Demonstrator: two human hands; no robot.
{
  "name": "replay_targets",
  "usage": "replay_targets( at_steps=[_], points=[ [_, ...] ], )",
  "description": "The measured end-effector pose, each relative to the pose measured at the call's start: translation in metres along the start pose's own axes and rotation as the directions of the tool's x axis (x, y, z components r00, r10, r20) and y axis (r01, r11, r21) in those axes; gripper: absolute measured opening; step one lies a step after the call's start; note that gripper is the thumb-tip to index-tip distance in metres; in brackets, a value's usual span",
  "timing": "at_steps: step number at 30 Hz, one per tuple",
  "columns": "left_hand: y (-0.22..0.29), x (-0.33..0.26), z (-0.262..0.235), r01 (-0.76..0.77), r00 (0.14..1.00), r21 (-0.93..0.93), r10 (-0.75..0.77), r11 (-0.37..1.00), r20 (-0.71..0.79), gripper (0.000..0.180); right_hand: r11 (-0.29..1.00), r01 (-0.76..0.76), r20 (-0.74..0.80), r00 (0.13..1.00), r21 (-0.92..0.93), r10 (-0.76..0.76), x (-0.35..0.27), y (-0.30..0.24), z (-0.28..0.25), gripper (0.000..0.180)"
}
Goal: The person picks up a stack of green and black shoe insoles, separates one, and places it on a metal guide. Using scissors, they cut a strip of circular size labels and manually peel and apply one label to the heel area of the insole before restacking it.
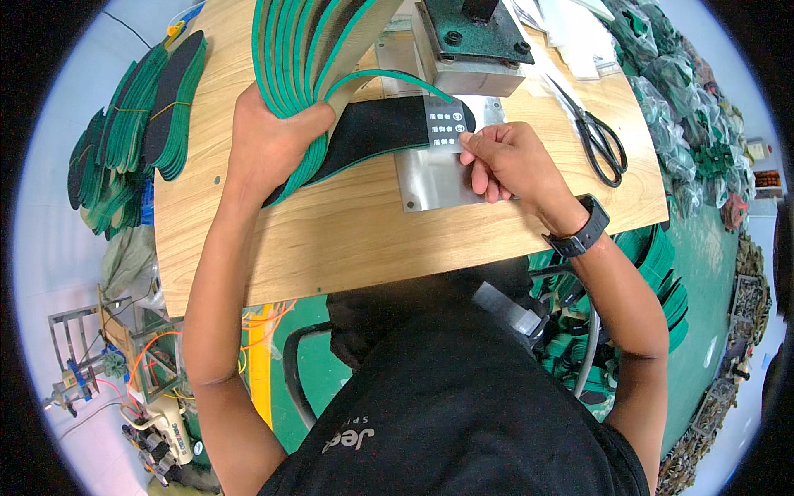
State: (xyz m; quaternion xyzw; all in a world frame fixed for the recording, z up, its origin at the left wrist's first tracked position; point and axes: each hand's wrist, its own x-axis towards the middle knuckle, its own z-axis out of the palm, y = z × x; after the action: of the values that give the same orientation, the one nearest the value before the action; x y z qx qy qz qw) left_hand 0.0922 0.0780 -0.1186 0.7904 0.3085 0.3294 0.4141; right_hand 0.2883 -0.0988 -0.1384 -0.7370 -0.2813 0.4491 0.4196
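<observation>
My left hand grips a fanned stack of insoles with green edges, its fingers wrapped round them. One black insole from the stack lies lowered to the right, its rounded end over a metal plate. My right hand pinches the edge of a small greyish transfer sheet with white printing, which lies across that insole's end. Another insole curls up above it. Just behind stands the metal block of a press.
Black-handled scissors lie right of the plate on the wooden table. Bundled insoles are stacked at the left edge. White sheets lie at the back right. Bagged green material is heaped beyond the table's right edge.
</observation>
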Motion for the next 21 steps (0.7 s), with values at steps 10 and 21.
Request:
replay_targets(
  at_steps=[10, 21],
  points=[
    [0.005, -0.005, 0.003, -0.002, 0.998, -0.005, 0.002, 1.0, -0.064, 0.02, 0.999, -0.049, -0.002, 0.999, 0.009, 0.049, 0.003, -0.003, 0.001, 0.032],
    [0.008, -0.003, 0.023, -0.165, 0.976, 0.47, 0.074, 0.867, 0.207, 0.07, 0.998, -0.021, -0.006, 1.0, 0.052, 0.022, 0.0, -0.002, 0.001, 0.025]
  ],
)
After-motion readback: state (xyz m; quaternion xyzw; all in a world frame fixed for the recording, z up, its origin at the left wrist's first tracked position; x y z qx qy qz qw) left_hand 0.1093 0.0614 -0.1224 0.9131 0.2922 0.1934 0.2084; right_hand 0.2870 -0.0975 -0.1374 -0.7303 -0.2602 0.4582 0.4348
